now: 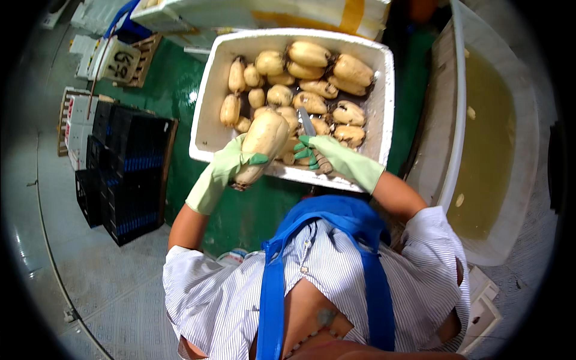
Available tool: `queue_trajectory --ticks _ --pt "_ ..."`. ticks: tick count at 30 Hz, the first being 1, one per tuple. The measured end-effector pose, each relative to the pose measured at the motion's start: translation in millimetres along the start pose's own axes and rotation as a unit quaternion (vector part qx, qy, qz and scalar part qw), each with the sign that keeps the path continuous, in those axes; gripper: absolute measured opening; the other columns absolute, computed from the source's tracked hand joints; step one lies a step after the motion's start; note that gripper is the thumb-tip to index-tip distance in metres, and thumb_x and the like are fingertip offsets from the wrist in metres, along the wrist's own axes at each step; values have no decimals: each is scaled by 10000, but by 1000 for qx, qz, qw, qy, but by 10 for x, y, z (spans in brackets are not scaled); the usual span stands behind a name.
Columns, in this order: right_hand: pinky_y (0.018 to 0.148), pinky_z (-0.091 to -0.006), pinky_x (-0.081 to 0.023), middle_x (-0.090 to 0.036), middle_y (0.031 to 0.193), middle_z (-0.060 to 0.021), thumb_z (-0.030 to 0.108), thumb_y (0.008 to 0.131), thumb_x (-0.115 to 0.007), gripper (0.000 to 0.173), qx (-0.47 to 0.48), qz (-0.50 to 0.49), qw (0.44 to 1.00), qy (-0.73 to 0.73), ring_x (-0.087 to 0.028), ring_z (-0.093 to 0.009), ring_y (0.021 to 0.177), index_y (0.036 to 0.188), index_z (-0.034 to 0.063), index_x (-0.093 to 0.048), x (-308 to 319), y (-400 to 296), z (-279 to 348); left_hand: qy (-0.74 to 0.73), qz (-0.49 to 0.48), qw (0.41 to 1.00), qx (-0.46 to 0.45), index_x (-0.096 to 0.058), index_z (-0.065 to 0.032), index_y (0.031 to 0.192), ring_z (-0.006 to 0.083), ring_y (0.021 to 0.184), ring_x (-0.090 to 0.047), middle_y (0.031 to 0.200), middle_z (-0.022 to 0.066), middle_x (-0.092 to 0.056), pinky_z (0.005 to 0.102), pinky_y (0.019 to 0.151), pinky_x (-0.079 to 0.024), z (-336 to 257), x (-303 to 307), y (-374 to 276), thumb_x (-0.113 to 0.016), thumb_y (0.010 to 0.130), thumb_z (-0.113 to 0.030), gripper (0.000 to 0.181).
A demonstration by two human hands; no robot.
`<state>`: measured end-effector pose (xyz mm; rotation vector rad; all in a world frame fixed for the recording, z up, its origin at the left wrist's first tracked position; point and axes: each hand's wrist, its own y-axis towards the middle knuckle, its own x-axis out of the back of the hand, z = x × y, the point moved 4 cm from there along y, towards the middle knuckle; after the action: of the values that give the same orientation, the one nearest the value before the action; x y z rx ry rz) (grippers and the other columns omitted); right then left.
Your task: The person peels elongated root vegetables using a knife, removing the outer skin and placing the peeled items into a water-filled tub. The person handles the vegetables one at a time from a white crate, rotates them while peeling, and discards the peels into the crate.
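Observation:
My left hand [238,157], in a pale green rubber glove, holds a large lotus root section [265,137] tilted over the near rim of a white foam box [389,112]. Its lower end is dark and rough. In my right hand [319,150], gloved alike, is a knife; its blade [306,120] points away from me, and its wrapped handle [323,163] slants toward the near rim. Several more lotus root sections [309,54] lie in the box, some with dark ends. The blade is beside the held root; I cannot tell if they touch.
A long white tub [459,112] of murky water stands at the right. Stacked black crates [139,144] are on a pallet at the left. Beyond the box are more foam boxes [216,13]. A hose [45,238] runs along the floor at the far left.

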<state>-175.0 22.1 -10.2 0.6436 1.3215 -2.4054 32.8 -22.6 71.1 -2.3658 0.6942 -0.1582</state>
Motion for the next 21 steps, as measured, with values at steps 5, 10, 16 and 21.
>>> queue_trajectory --ticks 5,10,16,21 --pt "604 -256 -526 -678 1015 -48 419 924 -564 425 132 73 971 188 -667 -154 791 1192 89 -567 97 24 -129 -101 5 985 -140 -441 -20 1320 209 1017 -598 1177 100 -582 337 847 -532 86 -149 875 -813 710 -171 730" --pt "373 -182 -419 -605 782 -65 567 814 -618 596 94 71 938 326 -494 -92 460 1062 27 -568 103 -166 -124 -183 47 955 -231 -384 -21 1363 230 1107 -561 1232 99 -554 356 929 -496 -187 -811 1045 -791 713 -114 773" --pt "371 -209 -366 -553 665 -8 587 766 -676 497 201 -55 966 154 -513 -74 494 893 130 -525 539 -239 -169 -50 57 980 -183 -342 -30 1395 220 1134 -545 1264 97 -525 340 938 -486 -420 -701 749 -808 703 -179 847" --pt "548 -232 -433 -630 962 -38 178 882 -663 425 256 -13 966 14 -526 -84 652 1226 55 -446 707 -112 5 -44 35 967 -250 -290 -52 1441 196 1151 -528 1338 98 -459 347 986 -454 -528 -332 224 -835 699 -197 932"
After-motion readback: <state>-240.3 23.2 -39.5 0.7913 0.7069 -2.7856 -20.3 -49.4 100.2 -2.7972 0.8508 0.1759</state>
